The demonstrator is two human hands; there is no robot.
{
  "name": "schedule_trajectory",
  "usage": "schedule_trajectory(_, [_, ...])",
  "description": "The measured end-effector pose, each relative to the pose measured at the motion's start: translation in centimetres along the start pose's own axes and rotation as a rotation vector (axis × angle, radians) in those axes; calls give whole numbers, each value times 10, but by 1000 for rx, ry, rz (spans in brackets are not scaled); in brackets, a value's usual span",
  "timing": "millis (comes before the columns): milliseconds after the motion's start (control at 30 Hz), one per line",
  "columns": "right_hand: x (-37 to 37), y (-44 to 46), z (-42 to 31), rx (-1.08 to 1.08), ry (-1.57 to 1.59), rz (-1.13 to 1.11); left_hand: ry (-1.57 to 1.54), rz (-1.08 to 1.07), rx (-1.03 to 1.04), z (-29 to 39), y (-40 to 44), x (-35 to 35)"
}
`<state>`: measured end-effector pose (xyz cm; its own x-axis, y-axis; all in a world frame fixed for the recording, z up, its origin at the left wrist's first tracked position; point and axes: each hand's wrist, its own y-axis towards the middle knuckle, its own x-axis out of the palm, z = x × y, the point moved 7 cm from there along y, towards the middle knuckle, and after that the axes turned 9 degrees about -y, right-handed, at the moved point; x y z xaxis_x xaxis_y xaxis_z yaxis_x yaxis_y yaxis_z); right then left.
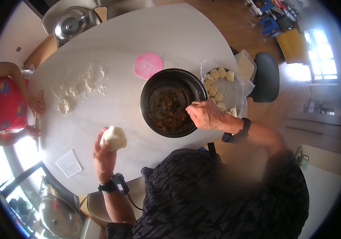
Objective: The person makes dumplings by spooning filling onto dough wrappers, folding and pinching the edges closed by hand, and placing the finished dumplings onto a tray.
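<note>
A round white dough wrapper (114, 138) rests in my left hand (105, 156), its fingers curled round the edge. Over the right side of a dark round pan (150, 89) is my right hand (206, 114), closed in a pinch; what it holds, if anything, is hidden. Brown chopped filling (170, 104) lies on the bottom of the pan. Just right of the pan, several folded dumplings (218, 96) sit on a round tray (234, 89) with clear plastic around it, partly covered by my right hand and wrist.
A pink round mat (148, 65) lies behind the pan. White flour and small dough pieces (73, 91) are scattered on the table (126, 36). Another person (9, 99) stands at the left edge, hands on a rolling pin (40, 115). A metal lid (71, 24) rests on a chair.
</note>
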<state>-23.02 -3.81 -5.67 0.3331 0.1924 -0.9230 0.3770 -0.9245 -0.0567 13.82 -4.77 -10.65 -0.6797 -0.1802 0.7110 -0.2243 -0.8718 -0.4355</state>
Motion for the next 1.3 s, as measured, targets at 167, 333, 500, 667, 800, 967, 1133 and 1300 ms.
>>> schedule_trajectory(167, [-3, -6, -7, -47, 155, 77, -146, -21, -21, -17, -1, -14])
schedule_trajectory(333, [-2, -14, -6, -93, 157, 26, -252, 8, -6, -17, -6, 11])
schedule_trajectory(500, [0, -15, -9, -169, 193, 2, -318, 51, -71, -30, -5, 2])
schedule_trajectory(667, [-1, -12, -10, -218, 231, -43, -386, 142, -51, -40, -11, -4])
schedule_trajectory(800, [-2, -13, 3, -47, 359, -68, -358, 126, -93, -45, -15, -3])
schedule_trajectory(967, [10, -28, 41, 439, 798, -185, -337, 31, -81, -46, -20, 14])
schedule_trajectory(1133, [20, -49, 61, 745, 1287, -171, -457, -28, -73, -53, -28, 29])
schedule_trajectory(1300, [10, -59, 68, 765, 1543, -60, -436, 66, -158, -69, -38, 57])
